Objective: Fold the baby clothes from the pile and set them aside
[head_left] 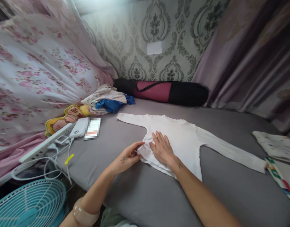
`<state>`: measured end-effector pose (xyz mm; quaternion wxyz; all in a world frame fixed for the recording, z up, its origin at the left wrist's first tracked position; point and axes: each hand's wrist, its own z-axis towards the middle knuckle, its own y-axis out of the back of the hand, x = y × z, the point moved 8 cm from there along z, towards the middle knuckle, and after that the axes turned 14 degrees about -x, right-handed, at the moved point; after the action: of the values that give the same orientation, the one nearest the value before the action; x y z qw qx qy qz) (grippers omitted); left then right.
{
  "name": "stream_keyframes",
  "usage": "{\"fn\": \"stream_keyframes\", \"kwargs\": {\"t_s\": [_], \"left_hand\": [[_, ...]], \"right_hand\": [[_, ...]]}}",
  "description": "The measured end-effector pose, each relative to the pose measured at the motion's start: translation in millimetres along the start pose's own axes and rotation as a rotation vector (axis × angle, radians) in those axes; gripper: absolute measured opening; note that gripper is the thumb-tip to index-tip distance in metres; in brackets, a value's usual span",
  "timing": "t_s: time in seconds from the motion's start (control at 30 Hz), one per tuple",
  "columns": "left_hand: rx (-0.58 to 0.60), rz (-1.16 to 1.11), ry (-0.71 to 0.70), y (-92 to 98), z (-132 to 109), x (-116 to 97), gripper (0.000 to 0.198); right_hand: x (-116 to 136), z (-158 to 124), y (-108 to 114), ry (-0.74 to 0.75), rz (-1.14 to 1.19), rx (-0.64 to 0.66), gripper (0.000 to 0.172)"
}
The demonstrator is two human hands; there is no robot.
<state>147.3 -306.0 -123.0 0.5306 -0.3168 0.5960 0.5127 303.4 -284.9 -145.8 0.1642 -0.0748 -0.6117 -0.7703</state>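
A white long-sleeved shirt [182, 135] lies spread on the grey sheet, its neckline toward the wall and its sleeves out to both sides. The lower left corner of the shirt is pinched between the thumb and fingers of my left hand [128, 157]. My right hand [162, 148] rests palm down on the shirt's left half, fingers spread and pointing away from me. Creases show in the cloth between the two hands.
Folded clothes [277, 146] lie at the right. A power strip [49, 142], a white power bank [79, 127] and cables are at the left, above a blue fan [31, 205]. A black and maroon bag [154, 91] lies along the wall.
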Motion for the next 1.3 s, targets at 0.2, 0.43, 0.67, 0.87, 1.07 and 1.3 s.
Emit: {"fn": "stream_keyframes", "kwargs": {"t_s": [0.2, 0.43, 0.67, 0.87, 1.07, 1.3], "left_hand": [[-0.094, 0.135, -0.031, 2.5, 3, -4, 0.037], [-0.191, 0.218, 0.005, 0.2, 5, 10, 0.063], [-0.069, 0.273, -0.086, -7.9, 3, 1, 0.053], [-0.016, 0.283, -0.077, -6.0, -1, -6, 0.048], [-0.06, 0.248, -0.078, -7.6, 5, 1, 0.046], [-0.037, 0.275, -0.148, -14.8, 2, -10, 0.045]], "right_hand": [[1, -2, 4, -0.001, 0.047, -0.019, 0.064], [2, -4, 9, -0.001, 0.089, -0.053, 0.063], [1, -4, 8, -0.012, 0.105, -0.051, 0.063], [2, -5, 11, 0.001, 0.104, -0.07, 0.063], [1, -6, 9, -0.012, 0.099, -0.057, 0.064], [1, -5, 8, -0.003, 0.092, -0.051, 0.064]]}}
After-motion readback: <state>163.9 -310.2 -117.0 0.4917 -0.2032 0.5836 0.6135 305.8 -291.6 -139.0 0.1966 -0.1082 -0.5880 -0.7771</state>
